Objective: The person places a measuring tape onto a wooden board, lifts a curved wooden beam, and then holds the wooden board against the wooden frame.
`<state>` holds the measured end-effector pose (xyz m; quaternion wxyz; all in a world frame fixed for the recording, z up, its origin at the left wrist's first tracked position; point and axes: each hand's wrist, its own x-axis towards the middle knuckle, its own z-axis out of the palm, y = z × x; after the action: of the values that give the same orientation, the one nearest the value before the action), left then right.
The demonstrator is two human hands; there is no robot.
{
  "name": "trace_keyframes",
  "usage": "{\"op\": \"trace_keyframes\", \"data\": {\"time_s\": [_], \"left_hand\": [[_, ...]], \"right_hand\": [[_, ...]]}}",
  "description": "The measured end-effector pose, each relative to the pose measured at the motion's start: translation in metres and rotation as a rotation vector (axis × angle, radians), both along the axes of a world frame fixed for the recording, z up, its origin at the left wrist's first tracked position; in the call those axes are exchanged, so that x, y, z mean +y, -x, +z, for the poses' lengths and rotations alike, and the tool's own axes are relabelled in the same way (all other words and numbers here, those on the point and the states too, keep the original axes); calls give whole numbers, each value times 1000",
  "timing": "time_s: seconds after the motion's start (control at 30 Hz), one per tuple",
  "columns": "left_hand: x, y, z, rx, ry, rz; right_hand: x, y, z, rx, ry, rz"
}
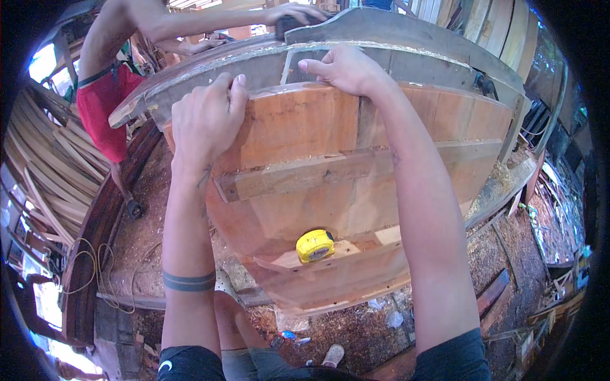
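A broad wooden panel (pixel 292 124) of orange-brown planks, with battens across it, stands tilted in front of me. My left hand (pixel 206 117) grips its top edge near the left corner, fingers curled over and thumb on top. Further right, my right hand (pixel 348 68) is hooked over the same edge, thumb pointing left and fingertips mostly hidden behind. A yellow tape measure (pixel 315 246) rests on the lower batten between my forearms. Just behind the panel's top edge runs a grey curved board (pixel 260 71) with shavings along it.
At the upper left, a person in red shorts (pixel 105 101) reaches over the grey boards with a hand on a dark block-like tool (pixel 298 24). Stacked wooden strips (pixel 54 165) lie left, beside a looped cord (pixel 95 270). Sawdust and scraps cover the ground (pixel 356 336).
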<state>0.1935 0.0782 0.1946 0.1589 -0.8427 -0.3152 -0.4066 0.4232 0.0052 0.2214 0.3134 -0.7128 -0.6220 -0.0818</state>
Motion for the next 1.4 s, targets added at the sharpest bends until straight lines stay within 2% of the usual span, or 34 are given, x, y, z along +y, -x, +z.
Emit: {"op": "trace_keyframes", "data": {"time_s": [0.4, 0.6, 0.7, 1.3, 1.4], "left_hand": [[3, -1, -2, -34, -93, -2], [-2, 1, 2, 14, 30, 17], [3, -1, -2, -38, -95, 0], [3, -1, -2, -37, -81, -17], [0, 0, 0, 8, 11, 4]], "right_hand": [[-6, 4, 4, -31, 44, 7], [-6, 4, 3, -24, 37, 22], [-5, 4, 3, -18, 35, 20], [-9, 8, 4, -16, 44, -16], [-8, 7, 5, -20, 56, -12]]}}
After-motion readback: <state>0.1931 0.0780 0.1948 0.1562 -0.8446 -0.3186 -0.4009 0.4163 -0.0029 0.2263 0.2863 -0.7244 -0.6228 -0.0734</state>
